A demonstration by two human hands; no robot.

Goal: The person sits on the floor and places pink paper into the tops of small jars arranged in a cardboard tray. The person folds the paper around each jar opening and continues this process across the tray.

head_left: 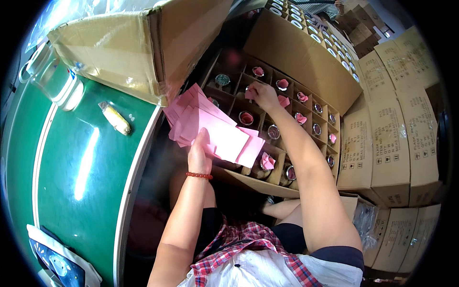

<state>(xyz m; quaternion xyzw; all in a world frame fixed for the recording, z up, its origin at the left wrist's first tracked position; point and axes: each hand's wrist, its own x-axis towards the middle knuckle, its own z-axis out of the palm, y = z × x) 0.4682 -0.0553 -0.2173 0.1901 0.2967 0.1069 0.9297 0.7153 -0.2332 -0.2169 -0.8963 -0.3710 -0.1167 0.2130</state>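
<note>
A fanned stack of pink paper slips [210,129] is gripped by my left hand [200,155], its thumb on top. My right hand [264,95] reaches over a divided cardboard box [273,187] and pinches a pink slip [250,93] at the mouth of a glass flask liner. Round silvery mouths fill the box's cells. Crumpled pink paper sits in several of them, such as this flask [246,118] and one near the front [267,161]. Others hold no visible paper, like this flask mouth [273,132]. The slips hide some cells on the left.
A green table [95,177] at left bears a water jug [57,86], a small wrapped item [114,118] and a large carton [110,52]. Stacked cartons [392,138] line the right. Behind the raised box flap [301,57] stand more flasks [330,43], near another person's hand [339,5].
</note>
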